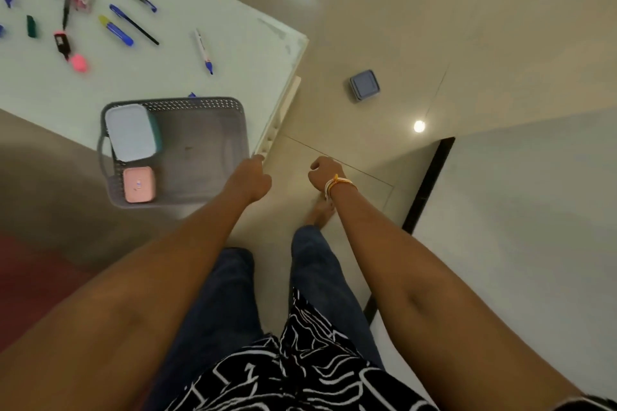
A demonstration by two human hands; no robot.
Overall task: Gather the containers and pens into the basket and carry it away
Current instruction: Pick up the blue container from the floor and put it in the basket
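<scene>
**Grey basket at the table edge, part-filled, both hands empty**

Grey perforated plastic forms the basket [187,150], your landmark in the head view. It sits on the white table [233,43], its near end overhanging the table's edge. Inside, against its far-left wall, lies a white-lidded container [132,132]; nearer you along that wall lies a pink container [139,185]. Beyond the basket, the pens [133,23] and markers are scattered loose over the table. To the right of the basket, on the floor, rests a grey-blue container [364,84].

Your left hand [252,178] is loosely curled just beside the basket's near-right corner, holding nothing; whether it touches the rim cannot be told. Your right hand [322,173], further right of the basket over the floor, is closed in a loose fist, also empty.

Judged from its look, the basket is light, stiff and somewhat flexible; take it by the handle at the left wall and the opposite rim, since the load sits to one side. The pens are thin and will roll; pinch them mid-barrel.

Motion blur softens the basket and the far pens; several are cut off at the left frame edge, and their caps cannot be made out.
</scene>
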